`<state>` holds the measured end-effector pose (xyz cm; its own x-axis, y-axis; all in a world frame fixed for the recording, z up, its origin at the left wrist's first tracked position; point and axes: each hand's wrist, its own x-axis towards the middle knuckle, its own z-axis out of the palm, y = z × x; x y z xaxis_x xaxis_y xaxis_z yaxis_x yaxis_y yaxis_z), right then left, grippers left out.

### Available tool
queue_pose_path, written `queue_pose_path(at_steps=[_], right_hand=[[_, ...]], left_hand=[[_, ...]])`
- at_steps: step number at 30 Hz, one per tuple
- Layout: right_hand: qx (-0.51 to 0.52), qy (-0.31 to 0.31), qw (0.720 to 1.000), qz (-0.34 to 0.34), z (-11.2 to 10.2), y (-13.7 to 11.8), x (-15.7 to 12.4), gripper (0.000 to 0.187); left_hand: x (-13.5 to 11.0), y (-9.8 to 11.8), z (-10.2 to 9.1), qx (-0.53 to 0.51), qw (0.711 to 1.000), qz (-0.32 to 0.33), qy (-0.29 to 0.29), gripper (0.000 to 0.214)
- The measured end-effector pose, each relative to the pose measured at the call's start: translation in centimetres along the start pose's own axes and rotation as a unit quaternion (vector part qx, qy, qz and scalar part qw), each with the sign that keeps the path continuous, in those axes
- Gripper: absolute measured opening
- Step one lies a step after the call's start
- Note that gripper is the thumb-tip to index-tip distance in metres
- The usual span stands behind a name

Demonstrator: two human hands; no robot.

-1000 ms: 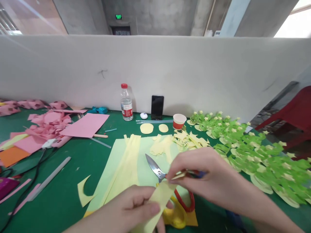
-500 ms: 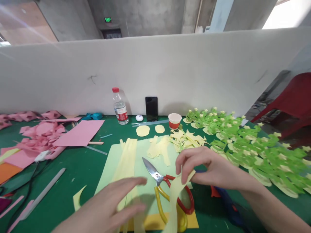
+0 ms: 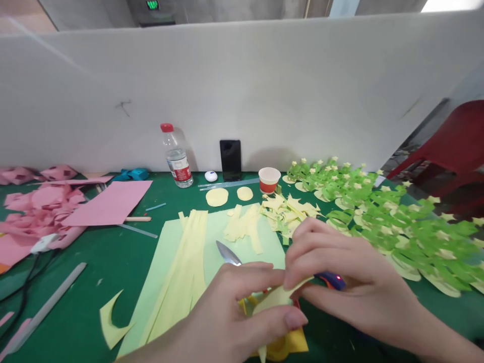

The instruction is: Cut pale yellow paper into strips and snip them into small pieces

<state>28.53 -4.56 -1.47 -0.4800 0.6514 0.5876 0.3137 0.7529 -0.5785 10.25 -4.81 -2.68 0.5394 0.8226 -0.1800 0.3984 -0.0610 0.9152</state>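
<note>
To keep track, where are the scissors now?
Head view, lower centre: the scissors lie over the pale green sheet, partly hidden by your left hand.

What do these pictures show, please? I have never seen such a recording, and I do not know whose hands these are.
There is no machine, only a person working bare-handed. Every picture comes from a camera worn on that person's head, looking forward and down. The right hand pinches a yellow strip between its fingers; the left hand is close around it, but I cannot tell whether it grips. Partly hidden scissors lie behind the left hand. On the green table lie pink paper at left and green cutouts at right. Farther back stand a bottle, a cup and a phone.
</note>
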Motion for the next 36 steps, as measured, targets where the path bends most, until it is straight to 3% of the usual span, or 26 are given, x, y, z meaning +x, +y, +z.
queue_pose_path(at_steps=[6, 11, 16, 20, 25, 29, 32, 36], right_hand=[[-0.04, -0.003, 0.999, -0.003, 0.3, -0.3, 0.2, 0.018], [-0.011, 0.041, 0.994, 0.096, 0.3, -0.2, 0.1, 0.011], [0.036, 0.044, 0.989, 0.14, 0.3, -0.2, 0.0, 0.013], [0.049, 0.026, 0.988, 0.141, 0.4, -0.4, -0.2, 0.008], [0.073, 0.055, 0.984, 0.152, 1.3, -0.4, 0.2, 0.014], [0.079, 0.06, 0.98, 0.175, 1.5, -0.4, 0.4, 0.015], [0.088, 0.056, 0.976, 0.191, 1.4, -0.4, 0.2, 0.014], [0.092, 0.057, 0.976, 0.19, 1.4, -0.4, 0.1, 0.013]], left_hand=[[0.5, -0.2, -0.1, -0.12, 0.99, 0.029, -0.064, 0.026], [0.7, -0.4, -0.3, -0.212, 0.976, 0.013, -0.041, 0.013], [0.8, -0.2, -0.3, -0.25, 0.968, 0.001, -0.02, 0.01], [0.8, 0.0, -0.2, -0.214, 0.977, 0.013, 0.011, 0.012], [0.2, -0.3, -0.1, -0.048, 0.997, 0.048, 0.034, 0.021], [-0.1, -0.3, -0.5, 0.051, 0.991, 0.084, 0.092, 0.021], [0.1, 0.1, -0.8, 0.046, 0.989, 0.1, 0.101, 0.025], [0.3, 0.5, -0.9, -0.038, 0.99, 0.095, 0.096, 0.017]])
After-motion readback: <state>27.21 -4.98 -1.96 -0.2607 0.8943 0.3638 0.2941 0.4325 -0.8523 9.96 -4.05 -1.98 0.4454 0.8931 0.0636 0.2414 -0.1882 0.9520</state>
